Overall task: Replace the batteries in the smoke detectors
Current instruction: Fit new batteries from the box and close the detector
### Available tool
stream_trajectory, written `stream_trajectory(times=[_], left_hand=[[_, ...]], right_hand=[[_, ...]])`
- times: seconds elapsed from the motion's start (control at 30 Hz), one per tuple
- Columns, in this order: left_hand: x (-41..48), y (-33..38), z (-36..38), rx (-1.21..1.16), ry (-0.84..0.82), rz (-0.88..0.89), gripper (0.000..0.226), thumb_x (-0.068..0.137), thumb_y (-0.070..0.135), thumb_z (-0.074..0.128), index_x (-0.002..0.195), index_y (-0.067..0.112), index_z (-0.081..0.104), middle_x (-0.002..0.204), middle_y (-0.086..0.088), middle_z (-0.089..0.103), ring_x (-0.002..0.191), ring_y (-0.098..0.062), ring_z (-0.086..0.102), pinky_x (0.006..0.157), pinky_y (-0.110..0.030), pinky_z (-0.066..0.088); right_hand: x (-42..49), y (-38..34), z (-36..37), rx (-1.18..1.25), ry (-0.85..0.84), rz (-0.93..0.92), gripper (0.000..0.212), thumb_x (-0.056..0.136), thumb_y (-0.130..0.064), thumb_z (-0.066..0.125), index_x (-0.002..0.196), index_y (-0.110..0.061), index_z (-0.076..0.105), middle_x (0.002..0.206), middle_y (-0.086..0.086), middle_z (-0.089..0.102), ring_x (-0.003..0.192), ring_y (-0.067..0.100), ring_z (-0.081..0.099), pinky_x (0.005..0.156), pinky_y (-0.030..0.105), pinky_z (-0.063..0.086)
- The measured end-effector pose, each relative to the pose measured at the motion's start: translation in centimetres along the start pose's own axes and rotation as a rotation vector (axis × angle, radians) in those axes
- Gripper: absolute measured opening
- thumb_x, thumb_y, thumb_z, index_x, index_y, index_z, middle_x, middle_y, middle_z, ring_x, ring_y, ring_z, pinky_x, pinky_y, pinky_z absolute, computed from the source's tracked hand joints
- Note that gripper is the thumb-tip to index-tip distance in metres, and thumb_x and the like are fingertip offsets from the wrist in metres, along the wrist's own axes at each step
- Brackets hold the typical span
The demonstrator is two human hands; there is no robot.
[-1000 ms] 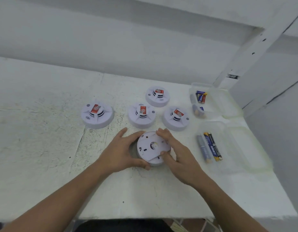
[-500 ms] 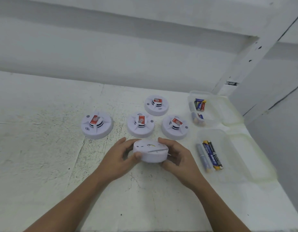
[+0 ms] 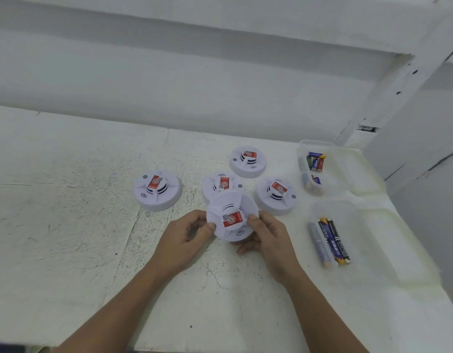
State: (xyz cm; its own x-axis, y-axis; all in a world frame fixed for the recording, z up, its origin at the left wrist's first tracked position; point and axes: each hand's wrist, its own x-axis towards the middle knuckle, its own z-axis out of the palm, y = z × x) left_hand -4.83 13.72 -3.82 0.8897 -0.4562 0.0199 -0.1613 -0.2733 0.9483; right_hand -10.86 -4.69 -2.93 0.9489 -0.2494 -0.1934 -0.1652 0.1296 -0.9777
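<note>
White painted table, worn, with black speckles and hairline cracks; a seam runs down it left of centre. Plain white wall behind, and a white post slants up at upper right.

The held smoke detector is at frame centre, lifted off the table and overlapping the one behind it. It's a round disc, so no real long axis. The sensor face with the red label is tipped up toward the camera, and the label's long side runs roughly left-right.

Left hand grips its left rim, thumb on top, fingers curled behind. Right hand grips the right side, thumb beside the label, fingers curled underneath.

Four other detectors lie face up on the table:
- left detector, apart from the rest
- centre detector, partly hidden
- far detector
- right detector

At right, the near clear tub holds three batteries side by side, long axes running upper left to lower right. The far clear tub at upper right holds loose batteries in a jumble.
</note>
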Motion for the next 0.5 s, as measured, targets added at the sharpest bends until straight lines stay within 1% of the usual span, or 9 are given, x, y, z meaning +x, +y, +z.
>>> stream_trajectory(times=[0.1,0.2,0.33,0.5], left_hand=[[0.13,-0.26,0.04,0.032,0.025,0.005,0.024,0.083,0.046,0.055,0.098,0.031,0.067,0.089,0.011,0.072,0.080,-0.013,0.068,0.075,-0.044,0.055],[0.28,-0.44,0.10,0.062,0.047,-0.013,0.023,0.078,0.050,0.054,0.090,0.034,0.065,0.079,0.009,0.069,0.072,-0.021,0.065,0.071,-0.049,0.052],[0.39,-0.74,0.16,0.052,0.029,-0.029,0.022,0.076,0.049,0.055,0.086,0.031,0.063,0.071,0.008,0.066,0.070,-0.023,0.064,0.072,-0.053,0.054],[0.53,-1.08,0.18,0.065,0.019,-0.029,0.020,0.077,0.048,0.055,0.085,0.032,0.062,0.069,0.008,0.064,0.070,-0.024,0.064,0.070,-0.055,0.054]], right_hand=[[0.12,0.16,-0.14,-0.010,-0.003,0.012,0.031,0.096,-0.028,0.049,0.108,-0.003,0.064,0.091,0.018,0.072,0.074,0.039,0.069,0.062,0.041,0.057],[0.04,0.23,-0.02,-0.030,0.000,0.018,0.032,0.095,-0.030,0.049,0.107,-0.005,0.065,0.091,0.016,0.072,0.074,0.038,0.070,0.065,0.042,0.058],[-0.18,0.25,-0.01,-0.041,0.007,0.023,0.031,0.094,-0.032,0.050,0.104,-0.007,0.067,0.090,0.015,0.072,0.074,0.037,0.071,0.068,0.045,0.059],[-0.30,0.17,0.06,-0.041,0.017,0.022,0.030,0.095,-0.030,0.050,0.104,-0.008,0.067,0.090,0.014,0.073,0.074,0.035,0.071,0.068,0.044,0.059]])
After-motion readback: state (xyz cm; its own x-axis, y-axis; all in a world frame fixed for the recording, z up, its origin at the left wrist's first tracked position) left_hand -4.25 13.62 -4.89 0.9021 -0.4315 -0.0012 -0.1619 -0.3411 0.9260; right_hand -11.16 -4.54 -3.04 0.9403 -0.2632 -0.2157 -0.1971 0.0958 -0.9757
